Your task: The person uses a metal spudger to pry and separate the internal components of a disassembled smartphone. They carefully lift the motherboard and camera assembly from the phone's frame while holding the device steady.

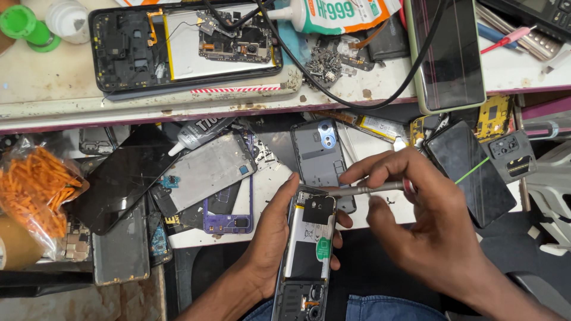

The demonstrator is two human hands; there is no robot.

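Your left hand [270,238] is gripping the opened phone [309,249] by its edges, low centre above your lap. Your right hand [416,220] is pinching a metal screwdriver [369,189], tip touching the phone's top end.

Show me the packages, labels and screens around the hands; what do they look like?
Glue bottle: bench top, lying flat, white with green-orange label.
Glue tube: lower shelf, grey, white nozzle.
Bag: far left, clear, full of orange bits.
Dark screen: bench right, black, pale rim.
Green sticker: on the opened phone in the left hand.
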